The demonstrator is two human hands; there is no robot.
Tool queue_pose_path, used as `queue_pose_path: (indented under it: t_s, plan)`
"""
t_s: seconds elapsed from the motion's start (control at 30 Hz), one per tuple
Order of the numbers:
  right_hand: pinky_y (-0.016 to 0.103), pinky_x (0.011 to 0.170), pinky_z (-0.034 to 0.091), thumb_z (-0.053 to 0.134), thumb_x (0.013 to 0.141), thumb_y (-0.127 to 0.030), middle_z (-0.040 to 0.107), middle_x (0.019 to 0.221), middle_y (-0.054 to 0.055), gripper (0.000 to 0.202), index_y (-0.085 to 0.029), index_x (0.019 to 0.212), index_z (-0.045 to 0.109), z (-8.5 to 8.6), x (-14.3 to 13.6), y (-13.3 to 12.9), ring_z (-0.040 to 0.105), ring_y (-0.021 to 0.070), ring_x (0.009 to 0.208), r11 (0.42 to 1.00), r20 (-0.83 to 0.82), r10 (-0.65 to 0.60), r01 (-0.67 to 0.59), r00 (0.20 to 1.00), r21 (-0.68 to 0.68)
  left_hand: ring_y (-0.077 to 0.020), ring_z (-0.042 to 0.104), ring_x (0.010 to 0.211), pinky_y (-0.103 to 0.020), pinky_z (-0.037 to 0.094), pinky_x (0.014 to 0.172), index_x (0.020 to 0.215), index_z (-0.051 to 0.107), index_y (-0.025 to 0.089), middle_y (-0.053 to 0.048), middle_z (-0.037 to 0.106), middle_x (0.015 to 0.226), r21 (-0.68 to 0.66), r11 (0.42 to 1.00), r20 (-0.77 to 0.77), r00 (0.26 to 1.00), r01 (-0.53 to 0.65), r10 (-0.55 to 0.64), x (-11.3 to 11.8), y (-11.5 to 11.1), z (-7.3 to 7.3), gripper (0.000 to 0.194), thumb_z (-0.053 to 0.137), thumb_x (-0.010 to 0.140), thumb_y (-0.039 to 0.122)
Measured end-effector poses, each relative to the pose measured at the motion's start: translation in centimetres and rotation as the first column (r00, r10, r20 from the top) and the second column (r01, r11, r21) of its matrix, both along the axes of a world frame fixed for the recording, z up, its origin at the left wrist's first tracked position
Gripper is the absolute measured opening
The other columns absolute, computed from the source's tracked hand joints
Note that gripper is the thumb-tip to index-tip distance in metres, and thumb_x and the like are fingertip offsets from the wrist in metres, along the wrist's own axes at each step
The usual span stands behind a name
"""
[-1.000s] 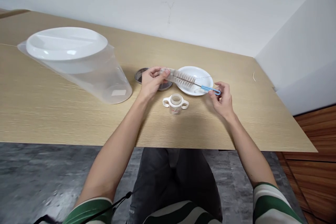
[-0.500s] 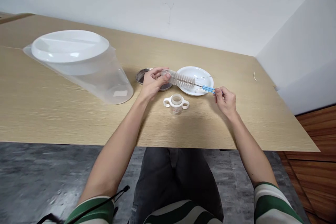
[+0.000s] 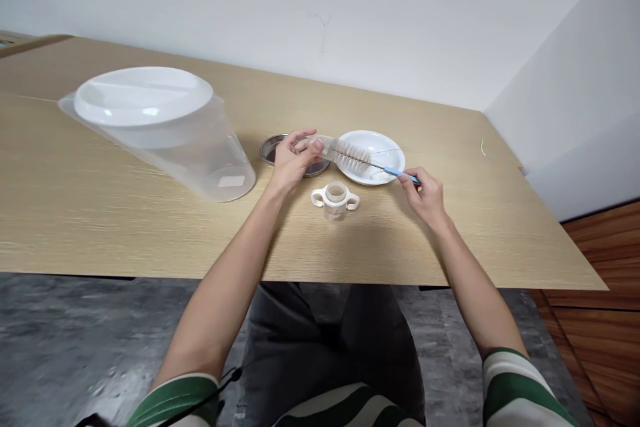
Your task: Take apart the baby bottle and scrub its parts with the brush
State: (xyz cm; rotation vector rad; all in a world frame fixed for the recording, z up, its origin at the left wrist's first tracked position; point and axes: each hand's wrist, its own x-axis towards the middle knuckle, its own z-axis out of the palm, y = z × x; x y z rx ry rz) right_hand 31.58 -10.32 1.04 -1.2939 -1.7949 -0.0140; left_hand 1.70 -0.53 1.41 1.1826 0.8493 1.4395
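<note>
My left hand (image 3: pixel 295 159) is closed around a small translucent cap (image 3: pixel 327 146), its open end facing right. In my right hand (image 3: pixel 424 195) is the blue handle (image 3: pixel 393 172) of a bottle brush, pinched between thumb and fingers. The white bristles (image 3: pixel 354 155) point left, and their tip reaches into the cap's mouth; how deep is hard to tell. Below the brush, a small baby bottle (image 3: pixel 335 201) with two white side handles stands upright and uncapped on the table. A white bowl (image 3: pixel 395 147) sits behind the brush.
A round metal dish (image 3: pixel 269 152) lies partly hidden behind my left hand. To the left stands a large clear pitcher (image 3: pixel 200 160) with a white lid (image 3: pixel 145 95). A thin white strip (image 3: pixel 483 147) lies on the wooden table (image 3: pixel 510 227) at the right, before the wall.
My right hand has shifted slightly left, and the blue handle's end now shows past its fingers. The brush tilts a little more. The whole view has moved slightly.
</note>
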Motion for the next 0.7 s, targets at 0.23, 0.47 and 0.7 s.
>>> queue_pose_path:
  t_s: [0.23, 0.47, 0.7]
  plan:
    - [0.025, 0.053, 0.038, 0.056, 0.098, -0.051, 0.054, 0.062, -0.005, 0.03, -0.021, 0.095, 0.062, 0.01, -0.26, -0.27, 0.046, 0.0103, 0.051, 1.0, 0.014, 0.006, -0.006, 1.0, -0.017, -0.0184, 0.073, 0.084, -0.029, 0.061, 0.075, 0.113, 0.065, 0.02, -0.008, 0.075, 0.098, 0.071, 0.997, 0.014, 0.999, 0.031, -0.032, 0.18, 0.14, -0.17, 0.07, 0.092, 0.06, 0.056]
    - [0.027, 0.059, 0.047, 0.067, 0.092, -0.045, 0.071, 0.087, 0.004, 0.025, -0.022, 0.101, 0.063, -0.22, -0.65, -0.05, 0.061, 0.0144, 0.067, 0.996, 0.077, 0.041, -0.047, 0.996, 0.072, -0.0146, 0.068, 0.072, -0.023, 0.056, 0.06, 0.101, 0.069, 0.017, -0.006, 0.072, 0.085, 0.058, 0.997, -0.039, 0.998, -0.056, 0.058, 0.51, -0.23, 0.09, 0.059, 0.09, 0.062, 0.056]
    - [0.028, 0.059, 0.042, 0.048, 0.102, -0.047, 0.068, 0.069, 0.003, 0.038, -0.019, 0.089, 0.071, -0.03, -0.45, -0.12, 0.058, 0.0139, 0.059, 0.999, 0.11, 0.028, -0.03, 0.994, 0.018, -0.0185, 0.073, 0.083, -0.033, 0.06, 0.081, 0.111, 0.065, 0.02, -0.008, 0.075, 0.095, 0.071, 0.993, 0.014, 0.996, 0.089, -0.09, 0.16, -0.29, 0.1, 0.064, 0.095, 0.06, 0.044]
